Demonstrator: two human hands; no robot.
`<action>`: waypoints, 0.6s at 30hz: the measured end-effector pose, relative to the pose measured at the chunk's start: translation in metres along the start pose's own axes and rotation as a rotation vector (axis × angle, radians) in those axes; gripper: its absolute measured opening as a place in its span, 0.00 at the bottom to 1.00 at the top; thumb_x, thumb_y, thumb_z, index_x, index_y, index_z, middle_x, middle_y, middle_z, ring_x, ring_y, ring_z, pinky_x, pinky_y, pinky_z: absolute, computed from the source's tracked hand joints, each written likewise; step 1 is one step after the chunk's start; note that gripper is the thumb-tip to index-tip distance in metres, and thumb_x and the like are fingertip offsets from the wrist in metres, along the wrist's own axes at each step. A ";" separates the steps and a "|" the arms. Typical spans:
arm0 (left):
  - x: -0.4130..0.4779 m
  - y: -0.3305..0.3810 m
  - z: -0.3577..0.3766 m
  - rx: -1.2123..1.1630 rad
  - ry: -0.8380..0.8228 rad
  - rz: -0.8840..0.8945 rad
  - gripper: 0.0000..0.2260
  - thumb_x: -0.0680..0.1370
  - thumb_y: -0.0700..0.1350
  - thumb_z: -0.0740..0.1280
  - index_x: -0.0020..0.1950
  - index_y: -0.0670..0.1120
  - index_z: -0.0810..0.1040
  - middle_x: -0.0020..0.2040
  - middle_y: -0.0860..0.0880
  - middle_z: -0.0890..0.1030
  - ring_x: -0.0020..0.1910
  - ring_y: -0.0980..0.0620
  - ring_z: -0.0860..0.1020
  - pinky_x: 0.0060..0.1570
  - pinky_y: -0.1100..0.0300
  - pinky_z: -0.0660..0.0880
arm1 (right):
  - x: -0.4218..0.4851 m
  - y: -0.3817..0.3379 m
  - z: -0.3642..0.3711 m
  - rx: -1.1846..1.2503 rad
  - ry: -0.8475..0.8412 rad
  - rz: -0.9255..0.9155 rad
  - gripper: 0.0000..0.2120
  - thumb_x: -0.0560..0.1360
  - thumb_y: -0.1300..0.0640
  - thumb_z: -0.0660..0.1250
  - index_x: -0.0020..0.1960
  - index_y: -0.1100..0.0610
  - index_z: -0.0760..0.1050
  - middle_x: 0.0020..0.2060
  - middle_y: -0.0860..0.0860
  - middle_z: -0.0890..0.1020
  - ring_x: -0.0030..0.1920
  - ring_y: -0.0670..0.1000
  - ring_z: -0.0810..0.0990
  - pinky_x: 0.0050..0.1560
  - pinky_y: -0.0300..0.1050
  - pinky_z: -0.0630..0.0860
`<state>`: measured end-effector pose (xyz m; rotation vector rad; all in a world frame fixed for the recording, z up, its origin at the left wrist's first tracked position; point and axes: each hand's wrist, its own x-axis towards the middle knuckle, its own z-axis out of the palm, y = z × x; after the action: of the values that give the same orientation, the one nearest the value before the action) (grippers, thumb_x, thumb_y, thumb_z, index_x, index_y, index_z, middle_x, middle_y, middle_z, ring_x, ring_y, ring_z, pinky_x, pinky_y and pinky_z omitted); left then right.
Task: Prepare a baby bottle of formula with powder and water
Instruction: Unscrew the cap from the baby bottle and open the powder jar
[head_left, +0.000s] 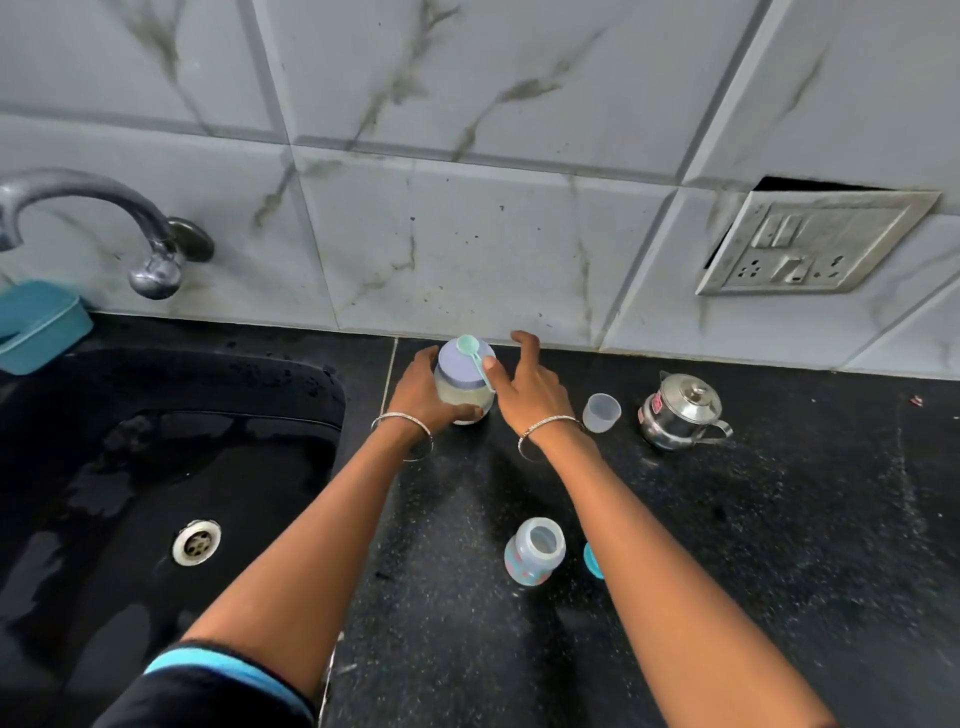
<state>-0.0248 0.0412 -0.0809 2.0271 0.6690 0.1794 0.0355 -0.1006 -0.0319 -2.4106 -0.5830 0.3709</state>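
A clear jar of pale powder (464, 397) with a lavender lid stands on the black counter (753, 545) near the wall. My left hand (421, 392) grips the jar from its left side. A mint green scoop (469, 347) lies across the lid, its handle hanging over the right edge. My right hand (530, 387) is beside the jar with the thumb against the scoop's handle and the fingers spread above it. The open baby bottle (535, 553) stands nearer to me, between my forearms. Its teal collar (593, 562) is partly hidden behind my right forearm.
A small clear cup (601, 412) and a steel kettle (680, 410) stand right of my right hand. A wet black sink (156, 467) with a drain fills the left, under a steel tap (104, 218). A blue box (39, 327) sits at the far left. A wall socket (815, 244) is at right.
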 end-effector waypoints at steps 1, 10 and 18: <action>0.004 0.001 0.002 -0.004 -0.004 -0.001 0.45 0.64 0.45 0.84 0.75 0.42 0.65 0.71 0.43 0.75 0.68 0.42 0.75 0.63 0.55 0.72 | 0.005 -0.002 0.003 0.003 -0.017 -0.005 0.26 0.84 0.43 0.57 0.78 0.52 0.56 0.62 0.64 0.80 0.62 0.67 0.78 0.56 0.55 0.73; 0.013 -0.006 0.017 -0.058 0.040 0.005 0.38 0.66 0.49 0.83 0.69 0.44 0.68 0.64 0.44 0.79 0.62 0.42 0.78 0.53 0.55 0.74 | 0.014 0.011 0.014 0.487 -0.004 -0.019 0.16 0.81 0.67 0.62 0.65 0.51 0.69 0.35 0.55 0.82 0.31 0.50 0.80 0.36 0.43 0.79; -0.031 -0.016 0.005 -0.073 0.107 0.197 0.39 0.60 0.52 0.83 0.67 0.50 0.70 0.60 0.51 0.77 0.57 0.52 0.76 0.52 0.62 0.73 | -0.029 0.032 -0.009 0.598 0.116 -0.023 0.20 0.81 0.72 0.53 0.50 0.56 0.81 0.47 0.60 0.81 0.33 0.50 0.82 0.34 0.39 0.80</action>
<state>-0.0551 0.0278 -0.0927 2.0221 0.5206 0.4246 0.0242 -0.1421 -0.0423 -1.8349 -0.3779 0.3356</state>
